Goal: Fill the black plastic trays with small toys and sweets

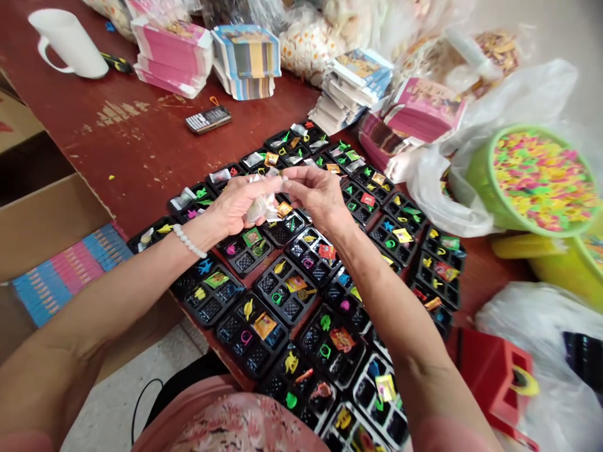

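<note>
My left hand [242,204] is closed round a bunch of small white packets [262,208], held over the trays. The fingers of my right hand [315,191] pinch together at the tips of the left fingers; what they hold, if anything, is too small to make out. Beneath both hands lie many black compartment trays [286,290], set side by side. Their compartments hold small plastic toys, such as a yellow one [248,309], a green ring [325,351] and small printed sachets [264,325]. Trays at the far side also hold white packets [183,198] like those in my left hand.
A white mug [70,47], a mobile phone [208,119] and stacks of pink [172,56] and blue boxes [247,59] stand on the red table [136,144]. At right are a green basket [490,182] of colourful pieces and a red tape dispenser [494,376]. A carton [51,245] stands left.
</note>
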Tool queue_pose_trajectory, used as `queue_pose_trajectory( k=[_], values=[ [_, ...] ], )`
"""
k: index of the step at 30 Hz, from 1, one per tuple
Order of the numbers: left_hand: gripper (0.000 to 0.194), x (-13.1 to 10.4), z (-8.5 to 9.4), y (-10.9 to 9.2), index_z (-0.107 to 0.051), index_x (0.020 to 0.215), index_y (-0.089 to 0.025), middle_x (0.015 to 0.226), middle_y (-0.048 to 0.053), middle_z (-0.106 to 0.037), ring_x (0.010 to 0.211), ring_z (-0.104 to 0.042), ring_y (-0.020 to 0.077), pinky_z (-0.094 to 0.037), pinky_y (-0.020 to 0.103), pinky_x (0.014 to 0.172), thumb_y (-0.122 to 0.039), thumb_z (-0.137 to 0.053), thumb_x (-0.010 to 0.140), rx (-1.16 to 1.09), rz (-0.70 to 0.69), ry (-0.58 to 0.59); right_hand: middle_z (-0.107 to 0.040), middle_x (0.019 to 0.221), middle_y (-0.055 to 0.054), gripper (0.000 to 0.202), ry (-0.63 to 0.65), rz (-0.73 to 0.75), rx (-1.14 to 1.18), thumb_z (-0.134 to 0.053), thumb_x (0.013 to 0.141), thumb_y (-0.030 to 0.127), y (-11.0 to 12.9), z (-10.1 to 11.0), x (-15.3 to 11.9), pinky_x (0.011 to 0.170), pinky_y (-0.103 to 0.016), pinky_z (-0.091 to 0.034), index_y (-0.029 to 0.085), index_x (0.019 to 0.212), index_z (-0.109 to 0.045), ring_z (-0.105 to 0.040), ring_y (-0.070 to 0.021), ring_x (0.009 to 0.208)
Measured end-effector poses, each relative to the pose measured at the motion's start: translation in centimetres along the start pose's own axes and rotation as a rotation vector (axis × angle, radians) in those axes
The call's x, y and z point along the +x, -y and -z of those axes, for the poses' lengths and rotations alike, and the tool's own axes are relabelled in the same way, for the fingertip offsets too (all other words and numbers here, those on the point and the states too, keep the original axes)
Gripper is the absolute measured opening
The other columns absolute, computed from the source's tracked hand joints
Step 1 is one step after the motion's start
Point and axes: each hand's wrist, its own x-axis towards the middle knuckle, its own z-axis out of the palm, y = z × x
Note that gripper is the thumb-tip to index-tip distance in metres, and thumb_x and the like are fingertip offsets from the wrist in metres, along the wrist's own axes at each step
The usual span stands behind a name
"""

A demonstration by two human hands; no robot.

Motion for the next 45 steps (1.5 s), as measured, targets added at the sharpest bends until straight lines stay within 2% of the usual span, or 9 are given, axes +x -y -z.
queue_pose_trajectory(
  k=[5,12,15,20,25,30,33,40,45],
  values=[
    [0.015,-0.1,1.8,-1.1,-0.069,0.078,-0.012,0.062,0.005,-0.065,0.039,-0.055,0.012,-0.035,0.018,0.028,-0.025,-0.077,0.078,-0.026,0.048,-0.073,-0.069,0.074,-0.001,0.026,-0.21,0.088,-0.501,-0.062,0.079,0.014,-2.4,2.9,1.7,0.073,-0.032,-0.051,0.014,0.1,-0.076,-0.059,-0.014,0.067],
    [0.014,-1.1,4.3,-1.3,-0.066,0.078,-0.014,0.065,0.004,-0.066,0.04,-0.056,0.0138,-0.034,0.019,0.028,-0.019,-0.073,0.068,-0.161,0.082,0.03,-0.074,0.101,-0.012,0.035,-0.191,0.003,-0.888,-0.057,0.087,0.018,-4.2,3.2,2.0,0.09,-0.044,-0.052,0.014,0.115,-0.076,-0.067,-0.0266,0.093],
    [0.015,-1.2,4.5,-0.7,-0.065,0.081,-0.015,0.067,0.003,-0.066,0.039,-0.055,0.0134,-0.031,0.019,0.028,-0.021,-0.072,0.069,-0.244,0.117,0.091,-0.071,0.113,-0.012,0.029,-0.151,0.149,-0.777,-0.062,0.089,0.024,-2.9,1.7,0.3,0.091,-0.044,-0.053,0.016,0.113,-0.076,-0.065,-0.0249,0.094],
    [0.009,-1.8,4.3,-0.3,-0.063,0.083,-0.016,0.065,0.002,-0.064,0.037,-0.054,0.0134,-0.03,0.019,0.029,-0.019,-0.065,0.075,-0.353,0.181,0.119,-0.07,0.108,-0.006,0.024,0.191,0.364,-0.376,-0.069,0.094,0.039,0.1,-2.2,-3.5,0.081,-0.035,-0.055,0.024,0.112,-0.073,-0.062,-0.0187,0.086],
    [0.007,-2.7,4.4,-0.7,-0.062,0.083,-0.016,0.063,0.002,-0.063,0.036,-0.053,0.0131,-0.029,0.018,0.03,-0.02,-0.064,0.077,-0.399,0.203,0.119,-0.071,0.099,-0.005,0.024,0.156,0.458,-0.295,-0.071,0.095,0.047,1.7,-3.6,-4.2,0.097,-0.042,-0.052,0.025,0.087,-0.074,-0.063,-0.0218,0.097],
    [0.012,-2.7,6.0,-0.8,-0.061,0.082,-0.017,0.062,0.0,-0.062,0.037,-0.052,0.0131,-0.028,0.019,0.029,-0.019,-0.068,0.072,-0.41,0.136,0.099,-0.07,0.088,-0.003,0.031,-0.076,0.225,-0.138,-0.076,0.088,0.054,1.1,-0.4,-2.7,0.069,-0.032,-0.05,0.024,0.09,-0.071,-0.06,-0.0166,0.075],
    [0.015,-2.8,6.7,-0.7,-0.062,0.083,-0.017,0.063,0.0,-0.062,0.037,-0.053,0.013,-0.029,0.019,0.028,-0.02,-0.069,0.07,-0.398,0.111,0.093,-0.065,0.075,-0.001,0.031,-0.182,0.114,-0.231,-0.077,0.085,0.051,-0.5,2.1,-2.0,0.061,-0.028,-0.042,0.021,0.086,-0.069,-0.052,-0.0131,0.063],
    [0.011,-3.1,6.3,-0.4,-0.063,0.081,-0.016,0.065,0.002,-0.063,0.037,-0.053,0.014,-0.031,0.021,0.026,-0.018,-0.066,0.07,-0.364,0.163,0.093,-0.069,0.073,-0.002,0.02,-0.337,0.039,-0.638,-0.067,0.083,0.036,-4.1,5.4,-2.9,0.065,-0.03,-0.042,0.017,0.087,-0.072,-0.053,-0.0146,0.062],
    [0.012,-2.8,5.1,0.3,-0.065,0.083,-0.015,0.066,0.004,-0.064,0.037,-0.054,0.0151,-0.03,0.021,0.026,-0.019,-0.064,0.071,-0.407,0.212,0.135,-0.073,0.082,-0.006,0.025,-0.301,-0.049,-0.712,-0.067,0.081,0.039,-5.5,6.6,-2.7,0.071,-0.034,-0.047,0.017,0.091,-0.073,-0.059,-0.0185,0.067]
  ],
)
